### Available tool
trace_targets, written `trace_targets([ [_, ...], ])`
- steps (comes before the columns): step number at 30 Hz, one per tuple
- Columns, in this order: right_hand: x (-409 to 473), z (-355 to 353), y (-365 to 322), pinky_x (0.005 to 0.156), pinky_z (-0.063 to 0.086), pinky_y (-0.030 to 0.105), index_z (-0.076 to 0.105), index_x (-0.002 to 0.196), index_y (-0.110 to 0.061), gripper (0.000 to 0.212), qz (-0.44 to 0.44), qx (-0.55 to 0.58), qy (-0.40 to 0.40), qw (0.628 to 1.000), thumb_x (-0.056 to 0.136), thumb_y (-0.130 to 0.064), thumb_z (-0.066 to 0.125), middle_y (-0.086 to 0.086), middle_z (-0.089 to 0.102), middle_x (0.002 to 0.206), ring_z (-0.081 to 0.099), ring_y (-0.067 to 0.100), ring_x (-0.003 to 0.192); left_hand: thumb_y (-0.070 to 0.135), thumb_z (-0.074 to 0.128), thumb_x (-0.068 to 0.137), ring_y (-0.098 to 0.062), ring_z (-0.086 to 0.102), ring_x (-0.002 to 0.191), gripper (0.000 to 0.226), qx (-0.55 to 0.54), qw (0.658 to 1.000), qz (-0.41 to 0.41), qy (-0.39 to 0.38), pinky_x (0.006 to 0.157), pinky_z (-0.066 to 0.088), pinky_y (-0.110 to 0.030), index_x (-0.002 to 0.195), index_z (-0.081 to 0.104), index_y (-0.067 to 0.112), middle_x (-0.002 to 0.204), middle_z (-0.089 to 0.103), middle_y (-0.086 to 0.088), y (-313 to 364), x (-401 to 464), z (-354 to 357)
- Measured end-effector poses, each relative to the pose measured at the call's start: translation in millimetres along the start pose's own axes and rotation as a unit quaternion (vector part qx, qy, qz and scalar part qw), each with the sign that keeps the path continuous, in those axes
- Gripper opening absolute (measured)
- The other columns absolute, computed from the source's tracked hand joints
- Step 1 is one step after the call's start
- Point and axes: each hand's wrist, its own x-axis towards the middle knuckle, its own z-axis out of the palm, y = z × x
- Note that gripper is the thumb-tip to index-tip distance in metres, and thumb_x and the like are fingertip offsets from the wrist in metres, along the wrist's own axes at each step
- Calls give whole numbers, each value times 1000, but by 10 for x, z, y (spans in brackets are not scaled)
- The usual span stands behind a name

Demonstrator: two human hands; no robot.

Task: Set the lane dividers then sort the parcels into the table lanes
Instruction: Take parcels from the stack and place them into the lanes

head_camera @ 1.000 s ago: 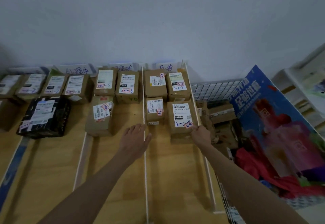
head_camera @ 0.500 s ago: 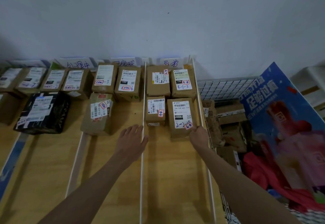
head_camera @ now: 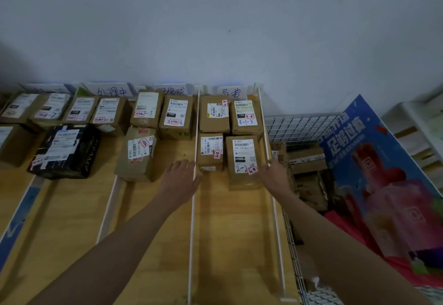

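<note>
Both hands are lying open on the worktop, the right hand (head_camera: 273, 175) having just let go of the near parcel (head_camera: 244, 161), the left hand (head_camera: 179, 180) resting beside the divider (head_camera: 193, 208).

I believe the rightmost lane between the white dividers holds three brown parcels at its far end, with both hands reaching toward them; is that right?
Not quite: the head view shows four brown parcels in the rightmost lane, two at the back and two in front, including the parcel marked 4-1-3. The rest holds: the left hand and right hand both reach toward them.
</note>
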Motion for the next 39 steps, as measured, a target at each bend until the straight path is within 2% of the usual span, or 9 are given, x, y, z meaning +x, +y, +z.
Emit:
trace_targets([
  [3, -139, -254, -224, 84, 56, 46, 51, 124, -8, 29, -103, -63, 32, 992, 102, -25, 42, 11, 58, 116, 59, 25, 104, 50, 27, 103, -23, 39, 138, 55, 2, 1000, -8, 26, 115, 28, -41, 146, 39, 19, 148, 45, -4, -31, -58, -242],
  [5, -251, -366, -403, 92, 52, 45, 52, 124, -8, 29, -172, -132, 54, 975, 102, -25, 42, 11, 56, 121, 54, 25, 112, 49, 28, 103, -23, 39, 138, 55, -2, 999, -15, 45, 115, 28, -42, 146, 39, 18, 148, 45, -4, -91, -128, -415],
  [10, -645, -304, -877, 116, 31, 44, 44, 140, -14, 43, -282, -217, 59, 933, 103, -34, 34, 8, 47, 143, 40, 25, 136, 47, 28, 103, -24, 33, 142, 56, -3, 996, -29, 85, 118, 26, -43, 149, 36, 15, 151, 41, -5, -451, -458, -678],
  [12, -827, -191, -1071, 117, 27, 45, 44, 138, -15, 43, -313, -227, 54, 921, 103, -37, 32, 7, 47, 143, 39, 25, 136, 48, 27, 103, -23, 31, 144, 58, 1, 994, -44, 102, 118, 24, -42, 150, 36, 15, 153, 40, -5, -668, -622, -722],
  [17, -1377, 207, -1508, 119, 21, 44, 36, 147, -16, 49, -349, -221, 33, 910, 103, -38, 30, 7, 38, 152, 29, 25, 143, 46, 26, 103, -22, 34, 140, 55, 5, 990, -85, 117, 117, 23, -40, 147, 38, 16, 150, 43, -3, -1317, -1140, -763],
  [21, -1818, 600, -1866, 122, 15, 44, 29, 152, -15, 54, -369, -232, -5, 900, 104, -40, 27, 5, 26, 159, 18, 24, 149, 50, 23, 104, -21, 26, 146, 58, 1, 983, -138, 121, 121, 18, -40, 153, 31, 19, 157, 34, -1, -1948, -1647, -694],
  [28, -2735, 1373, -2492, 120, 22, 44, 35, 148, -12, 52, -414, -234, -19, 879, 103, -37, 31, 8, 36, 154, 27, 26, 145, 49, 25, 103, -20, 31, 143, 56, -19, 970, -205, 129, 117, 25, -40, 151, 34, 20, 154, 38, 0, -3078, -2590, -519],
  [33, -3420, 1940, -2937, 113, 31, 43, 42, 139, -12, 46, -433, -224, -27, 873, 103, -38, 31, 8, 45, 142, 40, 26, 133, 49, 26, 103, -21, 29, 144, 57, -32, 961, -238, 140, 118, 21, -41, 151, 34, 18, 155, 38, -2, -3802, -3192, -454],
  [39, -3973, 2507, -3424, 115, 29, 41, 41, 141, -14, 46, -470, -206, -45, 857, 103, -37, 30, 6, 44, 143, 36, 25, 136, 50, 28, 103, -22, 33, 142, 55, -33, 952, -263, 154, 117, 23, -42, 147, 39, 18, 152, 42, -2, -4546, -3677, -413],
])
